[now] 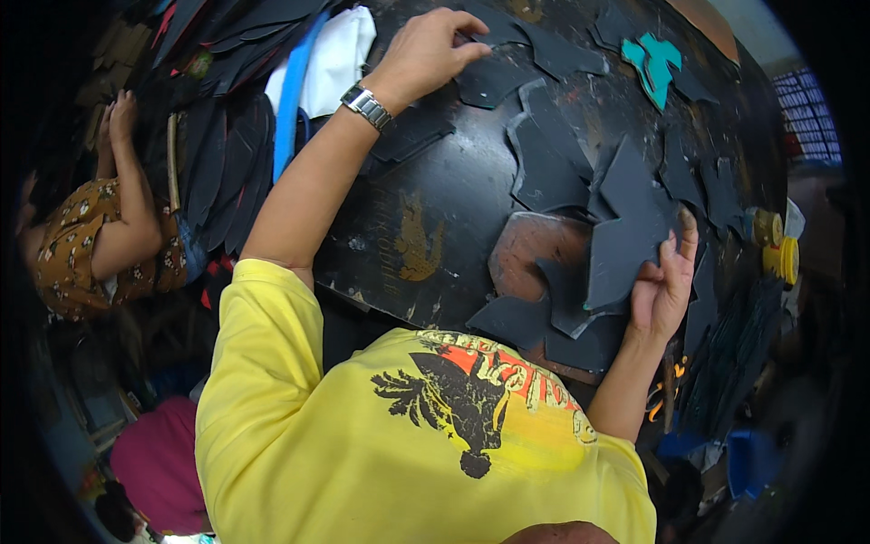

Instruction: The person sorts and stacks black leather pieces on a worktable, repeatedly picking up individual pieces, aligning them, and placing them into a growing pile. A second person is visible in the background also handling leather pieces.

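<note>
Pieces of dark sheet (548, 150) overlap across the worktop (358, 240), most thickly toward its right edge; we judge that layering them saves surface. Our right hand (663, 290) is against the side of a large dark panel (625, 218) near the worktop's near right corner, its fingers parted, some raised and some curled. Contact there would probably steady the panel by its rim, though we cannot tell whether the fingers clamp it. The panel partly covers other dark cuts and, beneath those, a brown sheet (530, 247).

Our left hand (439, 50) reaches toward the far edge, thumb and forefinger slightly apart close to a small dark piece (488, 87); whether they pinch anything, we cannot tell. A green piece (654, 68) lies toward the far right corner. Beside the left edge, a blue strip (299, 91) runs along white material (340, 59), perhaps kept aside from the pieces.
</note>
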Demonstrator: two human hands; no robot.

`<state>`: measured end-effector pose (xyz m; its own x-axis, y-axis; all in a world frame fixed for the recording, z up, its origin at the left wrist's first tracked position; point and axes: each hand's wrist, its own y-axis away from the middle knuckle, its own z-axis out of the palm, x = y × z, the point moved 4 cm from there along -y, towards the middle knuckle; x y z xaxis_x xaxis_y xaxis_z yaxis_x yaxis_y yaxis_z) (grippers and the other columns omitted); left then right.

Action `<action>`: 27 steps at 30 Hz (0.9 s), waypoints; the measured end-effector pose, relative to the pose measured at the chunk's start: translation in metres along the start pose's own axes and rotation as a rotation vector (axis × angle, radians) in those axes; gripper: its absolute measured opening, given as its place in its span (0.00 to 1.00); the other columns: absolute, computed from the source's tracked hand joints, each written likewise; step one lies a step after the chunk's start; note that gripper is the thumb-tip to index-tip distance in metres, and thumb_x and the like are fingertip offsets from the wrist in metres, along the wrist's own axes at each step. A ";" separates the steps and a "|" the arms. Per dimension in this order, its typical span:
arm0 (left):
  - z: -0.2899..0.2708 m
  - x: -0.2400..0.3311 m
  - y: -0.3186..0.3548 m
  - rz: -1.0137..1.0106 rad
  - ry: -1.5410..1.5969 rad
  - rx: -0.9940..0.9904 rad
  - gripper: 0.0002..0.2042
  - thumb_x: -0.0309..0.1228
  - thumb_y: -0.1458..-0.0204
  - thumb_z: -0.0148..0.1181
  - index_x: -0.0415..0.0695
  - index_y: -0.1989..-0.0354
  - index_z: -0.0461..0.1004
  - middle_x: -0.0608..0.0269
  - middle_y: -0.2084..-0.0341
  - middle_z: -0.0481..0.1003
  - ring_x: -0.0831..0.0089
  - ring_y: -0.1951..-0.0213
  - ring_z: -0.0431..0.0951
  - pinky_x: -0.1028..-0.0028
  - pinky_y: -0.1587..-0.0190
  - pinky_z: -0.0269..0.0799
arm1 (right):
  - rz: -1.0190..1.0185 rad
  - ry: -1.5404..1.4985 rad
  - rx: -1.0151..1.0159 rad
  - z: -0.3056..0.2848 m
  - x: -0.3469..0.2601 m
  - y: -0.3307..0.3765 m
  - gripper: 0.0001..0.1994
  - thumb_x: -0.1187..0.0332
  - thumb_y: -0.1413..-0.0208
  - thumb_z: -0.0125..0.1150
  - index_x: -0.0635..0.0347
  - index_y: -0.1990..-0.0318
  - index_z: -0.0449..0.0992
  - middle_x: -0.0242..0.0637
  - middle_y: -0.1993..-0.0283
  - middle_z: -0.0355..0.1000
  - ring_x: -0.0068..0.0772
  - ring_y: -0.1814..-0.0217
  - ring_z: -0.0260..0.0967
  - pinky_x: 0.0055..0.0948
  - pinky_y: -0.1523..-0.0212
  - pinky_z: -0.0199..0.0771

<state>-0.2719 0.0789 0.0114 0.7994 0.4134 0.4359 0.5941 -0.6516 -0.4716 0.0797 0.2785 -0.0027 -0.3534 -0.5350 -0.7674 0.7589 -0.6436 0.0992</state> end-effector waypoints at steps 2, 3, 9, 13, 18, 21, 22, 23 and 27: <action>0.021 0.018 0.003 -0.097 0.122 -0.243 0.18 0.41 0.44 0.70 0.48 0.47 0.82 0.56 0.60 0.84 0.65 0.59 0.84 0.68 0.53 0.79 | -0.047 -0.103 0.061 -0.005 -0.005 0.000 0.28 0.84 0.39 0.58 0.55 0.31 0.65 0.35 0.46 0.74 0.20 0.53 0.75 0.16 0.58 0.80; 0.028 0.028 0.004 -0.102 0.176 -0.311 0.20 0.42 0.44 0.70 0.48 0.46 0.81 0.55 0.60 0.84 0.64 0.59 0.84 0.68 0.53 0.80 | -0.067 -0.186 0.056 -0.006 -0.007 0.001 0.28 0.84 0.39 0.57 0.55 0.31 0.65 0.37 0.45 0.75 0.22 0.52 0.76 0.18 0.55 0.81; 0.050 0.052 0.000 -0.080 0.084 -0.348 0.23 0.42 0.46 0.72 0.50 0.43 0.80 0.57 0.63 0.84 0.70 0.62 0.84 0.72 0.56 0.79 | -0.025 -0.525 -0.180 -0.010 -0.012 -0.001 0.25 0.82 0.32 0.46 0.58 0.28 0.63 0.50 0.40 0.74 0.40 0.43 0.77 0.37 0.38 0.80; 0.059 0.046 -0.006 -0.116 0.242 -0.414 0.20 0.37 0.47 0.73 0.49 0.45 0.82 0.61 0.63 0.84 0.75 0.62 0.83 0.73 0.56 0.79 | 0.010 -0.603 -0.284 -0.015 -0.008 -0.003 0.25 0.81 0.30 0.42 0.56 0.27 0.61 0.55 0.32 0.68 0.51 0.34 0.72 0.45 0.33 0.76; 0.056 0.035 -0.010 -0.288 0.581 -0.313 0.19 0.34 0.46 0.73 0.41 0.47 0.82 0.63 0.62 0.84 0.77 0.61 0.83 0.75 0.56 0.80 | 0.033 -0.610 -0.279 -0.014 -0.009 0.000 0.26 0.82 0.30 0.43 0.56 0.27 0.61 0.52 0.33 0.68 0.48 0.35 0.73 0.40 0.37 0.80; 0.054 0.030 -0.011 -0.367 0.671 -0.276 0.18 0.32 0.43 0.71 0.37 0.46 0.80 0.64 0.59 0.83 0.78 0.58 0.83 0.78 0.54 0.81 | 0.019 -0.477 -0.105 -0.015 -0.009 0.001 0.28 0.85 0.37 0.53 0.56 0.30 0.65 0.47 0.42 0.75 0.29 0.50 0.78 0.36 0.38 0.79; 0.054 0.029 -0.011 -0.390 0.691 -0.264 0.18 0.32 0.43 0.71 0.37 0.46 0.80 0.63 0.58 0.83 0.79 0.59 0.83 0.78 0.54 0.81 | 0.013 -0.470 -0.110 -0.013 -0.009 0.001 0.28 0.85 0.37 0.54 0.56 0.30 0.65 0.47 0.41 0.75 0.28 0.50 0.78 0.35 0.39 0.80; 0.055 0.027 -0.012 -0.414 0.711 -0.252 0.18 0.31 0.43 0.71 0.37 0.46 0.80 0.63 0.58 0.83 0.79 0.59 0.83 0.78 0.54 0.82 | 0.012 -0.473 -0.135 -0.011 -0.010 0.001 0.28 0.85 0.38 0.54 0.56 0.30 0.65 0.47 0.41 0.74 0.27 0.50 0.78 0.34 0.39 0.80; 0.063 0.022 -0.016 -0.453 0.742 -0.231 0.16 0.28 0.42 0.69 0.36 0.47 0.79 0.63 0.59 0.82 0.78 0.60 0.83 0.80 0.57 0.83 | -0.007 -0.361 0.020 -0.015 -0.009 0.001 0.29 0.85 0.38 0.55 0.56 0.30 0.64 0.47 0.40 0.73 0.23 0.54 0.76 0.31 0.42 0.80</action>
<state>-0.2576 0.1386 -0.0200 0.1824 0.1966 0.9634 0.7418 -0.6707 -0.0036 0.0918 0.2904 -0.0050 -0.5312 -0.6874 -0.4953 0.7465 -0.6562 0.1100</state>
